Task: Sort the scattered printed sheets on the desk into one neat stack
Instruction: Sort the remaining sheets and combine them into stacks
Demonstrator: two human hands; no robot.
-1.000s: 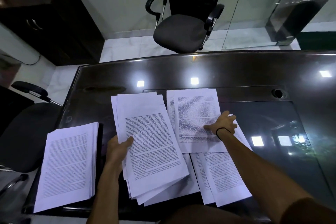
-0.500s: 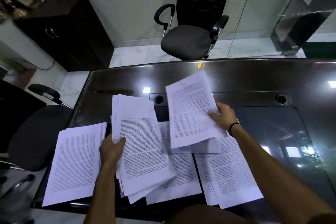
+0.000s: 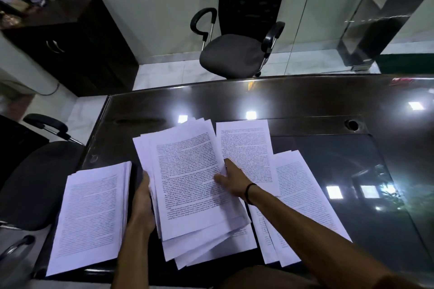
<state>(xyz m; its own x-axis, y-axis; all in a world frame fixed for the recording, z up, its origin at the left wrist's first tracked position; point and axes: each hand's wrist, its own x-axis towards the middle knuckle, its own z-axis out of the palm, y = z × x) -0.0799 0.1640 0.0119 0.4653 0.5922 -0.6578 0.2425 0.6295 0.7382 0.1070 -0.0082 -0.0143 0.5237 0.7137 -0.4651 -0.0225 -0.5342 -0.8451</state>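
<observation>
Desk: my dark, glossy desk [image 3: 293, 98], ceiling lights mirrored in its top.
Left edge: a squared stack of printed sheets [image 3: 91, 216] by the near-left corner.
Middle: a loose, fanned pile [image 3: 187, 185] running to the near edge.
Right of the middle: single sheets [image 3: 244, 148], overlapping, more [image 3: 303, 204] towards the near edge.
Far right: a cable hole [image 3: 352, 125].

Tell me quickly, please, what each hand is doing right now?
Left hand: holding the loose pile by its left edge.
Right hand: open, fingers resting on the pile's top sheet.
</observation>
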